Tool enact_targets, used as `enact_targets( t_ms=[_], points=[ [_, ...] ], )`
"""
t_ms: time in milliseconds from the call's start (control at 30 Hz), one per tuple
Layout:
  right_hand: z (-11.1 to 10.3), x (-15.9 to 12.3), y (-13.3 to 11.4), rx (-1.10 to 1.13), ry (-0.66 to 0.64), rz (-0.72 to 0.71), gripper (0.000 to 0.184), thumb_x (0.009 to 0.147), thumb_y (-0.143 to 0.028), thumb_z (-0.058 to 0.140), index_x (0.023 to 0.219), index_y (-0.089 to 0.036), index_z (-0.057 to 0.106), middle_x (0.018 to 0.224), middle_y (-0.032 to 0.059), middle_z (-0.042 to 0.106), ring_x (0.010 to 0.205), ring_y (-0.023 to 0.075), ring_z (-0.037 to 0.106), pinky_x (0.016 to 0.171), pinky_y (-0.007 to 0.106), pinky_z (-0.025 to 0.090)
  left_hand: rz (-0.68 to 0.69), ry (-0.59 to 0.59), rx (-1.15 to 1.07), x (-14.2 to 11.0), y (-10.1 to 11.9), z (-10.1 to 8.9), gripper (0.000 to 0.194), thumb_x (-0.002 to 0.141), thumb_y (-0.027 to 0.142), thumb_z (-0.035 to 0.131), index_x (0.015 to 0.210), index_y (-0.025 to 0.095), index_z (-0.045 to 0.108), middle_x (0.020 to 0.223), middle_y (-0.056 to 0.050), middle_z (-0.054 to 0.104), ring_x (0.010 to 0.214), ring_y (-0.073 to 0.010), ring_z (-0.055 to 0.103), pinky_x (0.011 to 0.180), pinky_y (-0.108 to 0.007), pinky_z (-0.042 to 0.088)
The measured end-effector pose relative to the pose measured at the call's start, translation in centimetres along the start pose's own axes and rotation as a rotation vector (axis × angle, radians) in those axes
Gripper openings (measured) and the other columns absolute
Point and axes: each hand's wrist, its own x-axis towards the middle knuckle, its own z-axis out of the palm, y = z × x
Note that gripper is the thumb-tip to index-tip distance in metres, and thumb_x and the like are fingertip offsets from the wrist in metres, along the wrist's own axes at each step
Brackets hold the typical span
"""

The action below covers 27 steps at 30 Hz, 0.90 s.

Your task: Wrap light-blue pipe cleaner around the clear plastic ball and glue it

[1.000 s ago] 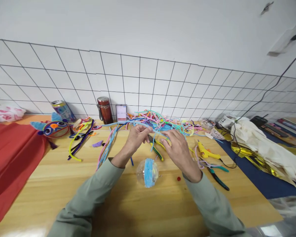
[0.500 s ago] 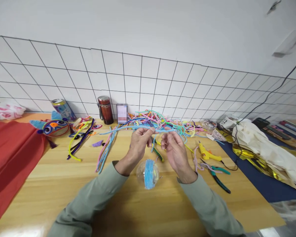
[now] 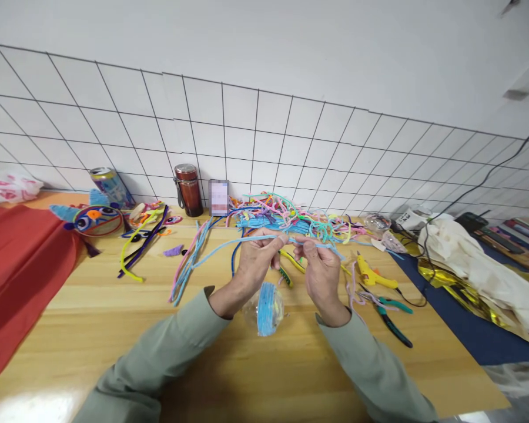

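Observation:
Both my hands hold one long light blue pipe cleaner (image 3: 220, 247) a little above the wooden table (image 3: 114, 329). My left hand (image 3: 255, 261) pinches it between thumb and fingers, and the stem trails off to the left. My right hand (image 3: 321, 271) pinches the same stem close by on the right. Below my hands lies a clear plastic ball (image 3: 264, 307) wound with blue pipe cleaner. A tangled heap of coloured pipe cleaners (image 3: 286, 217) lies just behind my hands.
A yellow glue gun (image 3: 370, 273) and teal pliers (image 3: 390, 320) lie right of my hands. At the back stand a brown jar (image 3: 188, 189) and a drinks can (image 3: 110, 187). Red cloth (image 3: 17, 270) covers the left; white fabric (image 3: 476, 258) and gold foil lie right.
My hands have drawn back from the heap towards me, pulling the light blue pipe cleaner free. My right hand turned from palm-down to a pinch on the stem.

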Motion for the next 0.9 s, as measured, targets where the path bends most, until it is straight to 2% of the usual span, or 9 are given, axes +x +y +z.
enact_targets(
  t_ms=[133,233,333,433,600,667,800,900],
  points=[
    [-0.5,-0.2,-0.2,-0.042,0.031,-0.068,0.039,0.096,-0.059,0.077,0.092,-0.021,0.085,0.084,0.0057,0.078,0.071,0.0187,0.066,0.070,0.035,0.056,-0.011,-0.033,-0.047,-0.1,-0.1,0.0,0.041,0.080,0.057,0.087,0.081,0.020,0.069,0.050,0.006,0.060,0.039,-0.0100,0.050,0.043,-0.024,0.035],
    [-0.8,0.1,-0.5,-0.021,0.060,-0.099,0.038,0.097,-0.058,0.076,0.093,-0.021,0.084,0.087,0.0062,0.079,0.071,0.0185,0.066,0.069,0.035,0.057,-0.020,-0.055,-0.100,-0.1,0.0,-0.1,0.040,0.082,0.055,0.086,0.083,0.019,0.069,0.062,0.002,0.072,0.039,-0.0083,0.051,0.044,-0.024,0.037],
    [-0.9,0.4,-0.7,0.002,0.003,-0.090,0.036,0.096,-0.057,0.076,0.106,-0.023,0.084,0.087,0.0041,0.077,0.071,0.0180,0.066,0.070,0.035,0.056,-0.031,-0.065,-0.139,-0.2,0.3,0.0,0.041,0.081,0.054,0.087,0.083,0.018,0.068,0.076,-0.002,0.080,0.040,-0.0063,0.052,0.044,-0.022,0.039],
    [-1.0,0.6,-0.9,-0.035,-0.047,-0.070,0.035,0.097,-0.055,0.076,0.110,-0.023,0.084,0.088,0.0030,0.077,0.073,0.0176,0.067,0.072,0.035,0.055,-0.094,-0.102,-0.160,-0.5,0.7,0.1,0.046,0.076,0.057,0.090,0.080,0.017,0.067,0.072,-0.003,0.079,0.040,-0.0072,0.052,0.043,-0.023,0.040],
    [-1.7,0.9,-1.5,-0.050,0.051,-0.069,0.037,0.098,-0.058,0.073,0.100,-0.022,0.083,0.093,0.0054,0.080,0.072,0.0180,0.066,0.071,0.035,0.055,-0.146,-0.118,-0.212,-0.9,1.4,0.2,0.046,0.075,0.055,0.091,0.079,0.018,0.064,0.085,-0.007,0.084,0.043,-0.0070,0.054,0.045,-0.023,0.043],
    [-1.8,1.1,-1.8,-0.008,0.001,-0.074,0.037,0.096,-0.058,0.074,0.103,-0.023,0.082,0.097,0.0055,0.080,0.071,0.0178,0.066,0.069,0.035,0.056,-0.137,-0.119,-0.224,-0.9,1.7,0.2,0.043,0.075,0.052,0.090,0.079,0.018,0.064,0.085,-0.007,0.084,0.044,-0.0069,0.054,0.046,-0.023,0.044],
    [-1.8,1.2,-1.7,-0.007,-0.214,-0.045,0.035,0.094,-0.055,0.079,0.111,-0.025,0.083,0.097,0.0034,0.078,0.069,0.0162,0.066,0.069,0.035,0.057,-0.142,-0.151,-0.233,-1.1,1.9,0.2,0.043,0.074,0.053,0.090,0.078,0.019,0.064,0.083,-0.006,0.083,0.045,-0.0080,0.053,0.045,-0.024,0.043],
    [-1.9,1.3,-1.2,-0.030,-0.203,-0.043,0.033,0.095,-0.056,0.077,0.103,-0.024,0.085,0.092,0.0033,0.079,0.070,0.0174,0.069,0.070,0.035,0.058,-0.176,-0.164,-0.215,-1.3,1.8,0.2,0.043,0.074,0.055,0.089,0.075,0.018,0.067,0.083,-0.008,0.083,0.046,-0.0082,0.052,0.046,-0.025,0.042]
  ],
)
